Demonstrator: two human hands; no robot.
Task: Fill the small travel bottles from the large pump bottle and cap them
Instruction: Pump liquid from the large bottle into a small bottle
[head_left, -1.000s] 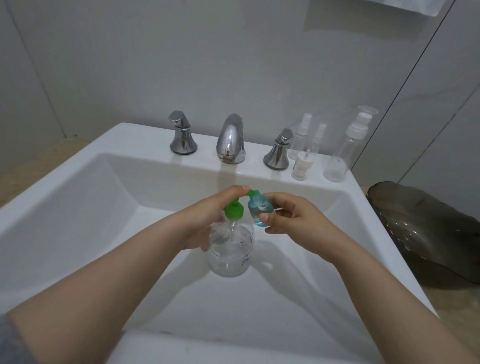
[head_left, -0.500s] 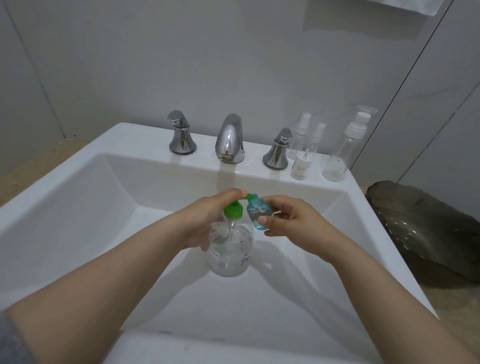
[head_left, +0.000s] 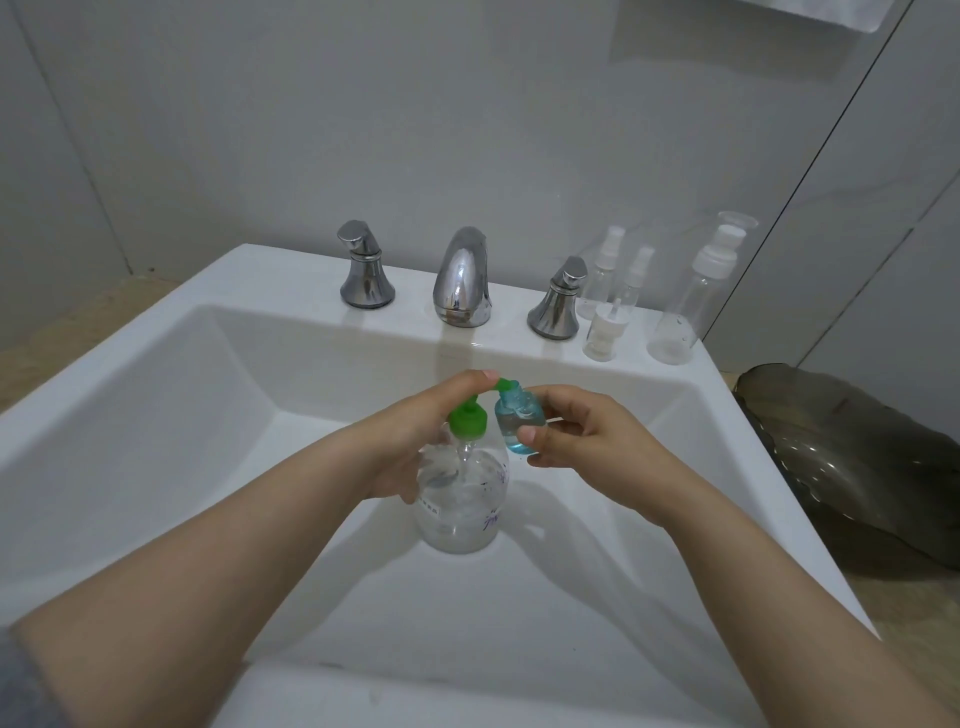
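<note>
The left hand (head_left: 410, 441) grips the green-topped pump bottle (head_left: 462, 504); the right hand (head_left: 587, 441) pinches a small blue bottle (head_left: 515, 422) in the white sink (head_left: 208, 415).

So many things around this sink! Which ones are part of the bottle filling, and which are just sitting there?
In use: pump bottle, small blue bottle, left hand, right hand, empty travel bottles on the ledge.
Just there: tap, two tap handles, dark dish.

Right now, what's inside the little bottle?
Blue liquid shows inside the little bottle, held at the green spout. The right hand covers one side, so its fill level is hidden.
</note>
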